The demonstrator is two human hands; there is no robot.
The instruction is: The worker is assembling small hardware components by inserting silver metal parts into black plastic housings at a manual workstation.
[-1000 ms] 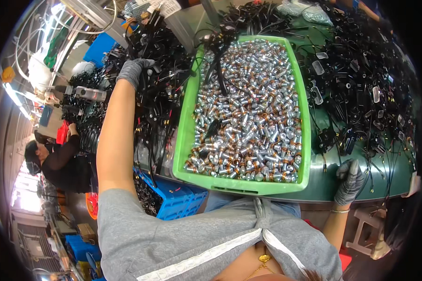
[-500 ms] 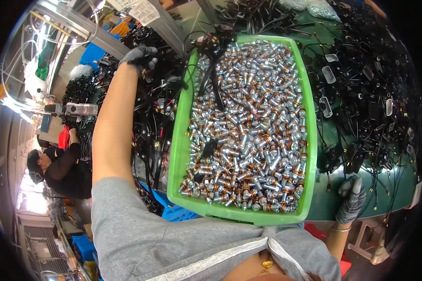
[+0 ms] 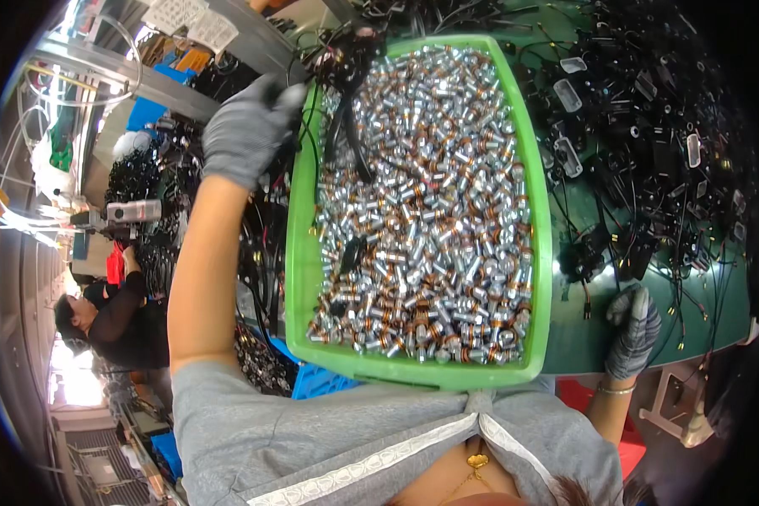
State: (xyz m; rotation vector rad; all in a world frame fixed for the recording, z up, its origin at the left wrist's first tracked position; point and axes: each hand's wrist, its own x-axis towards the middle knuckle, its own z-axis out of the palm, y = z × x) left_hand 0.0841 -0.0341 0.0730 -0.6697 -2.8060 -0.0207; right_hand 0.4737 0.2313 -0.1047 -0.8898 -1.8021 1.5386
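My left hand [image 3: 249, 131], in a grey glove, is raised by the left rim of a green bin [image 3: 541, 244]. Its thumb and a finger are apart, close to a tangle of black cables [image 3: 346, 63] at the bin's far left corner, and nothing shows between them. The bin holds a heap of small silver metal cylinders [image 3: 438, 202] with orange-brown rings. Cable ends hang over this heap. My right hand [image 3: 632, 333], gloved too, is at the table's near edge, right of the bin. Its fingers are curled in; whatever is inside them is hidden.
Black wired parts [image 3: 649, 143], some with clear covers, crowd the green table [image 3: 582, 341] at right. A metal frame post [image 3: 257, 42] rises at the far left. A blue crate [image 3: 320, 381] shows beneath the bin's near left corner. A co-worker [image 3: 114, 325] sits at the left.
My left hand has come back from the black parts at the far left, nearer to me and toward the bin's cable tangle. The view has shifted slightly; my right hand stays at the table edge.
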